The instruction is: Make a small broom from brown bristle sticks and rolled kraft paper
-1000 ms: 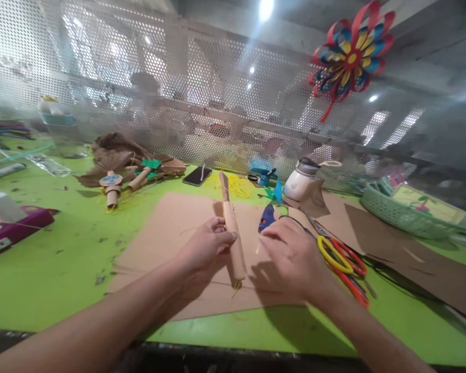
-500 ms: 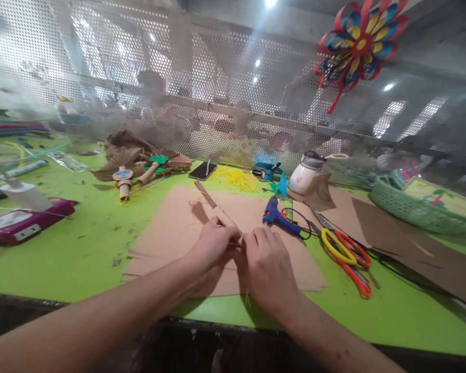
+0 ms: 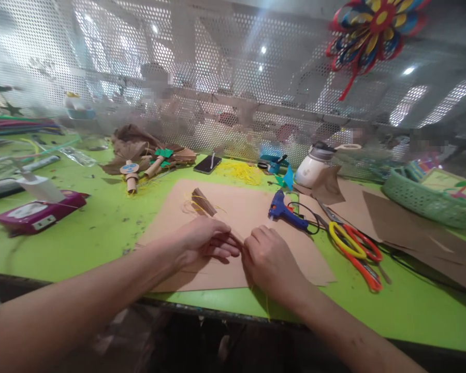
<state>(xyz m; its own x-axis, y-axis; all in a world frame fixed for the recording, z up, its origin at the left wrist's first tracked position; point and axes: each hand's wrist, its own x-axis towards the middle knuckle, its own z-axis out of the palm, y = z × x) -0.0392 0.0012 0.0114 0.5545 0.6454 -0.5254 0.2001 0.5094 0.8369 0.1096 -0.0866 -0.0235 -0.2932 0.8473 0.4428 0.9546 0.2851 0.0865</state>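
Green table [image 3: 101, 259] below, brown sheets [image 3: 303, 254] under my hands.
Right of my right hand [image 3: 267, 261] lie yellow-handled scissors [image 3: 333, 225]; just beyond it, a blue glue gun [image 3: 282, 211]. The paper tube [image 3: 236, 237] slants between my hands, right fingers closed on its near end. My left hand [image 3: 208, 238] touches it, fingers loosely parted; whether they grip, I can't tell.

Green tabletop [image 3: 419, 305] w/ brown paper sheets [image 3: 295, 254], ctr; purple power strip [image 3: 58, 208], L; phone [image 3: 207, 164] & yellow shreds [image 3: 238, 172] behind; scissors [image 3: 357, 264] & green basket [image 3: 419, 199], R.
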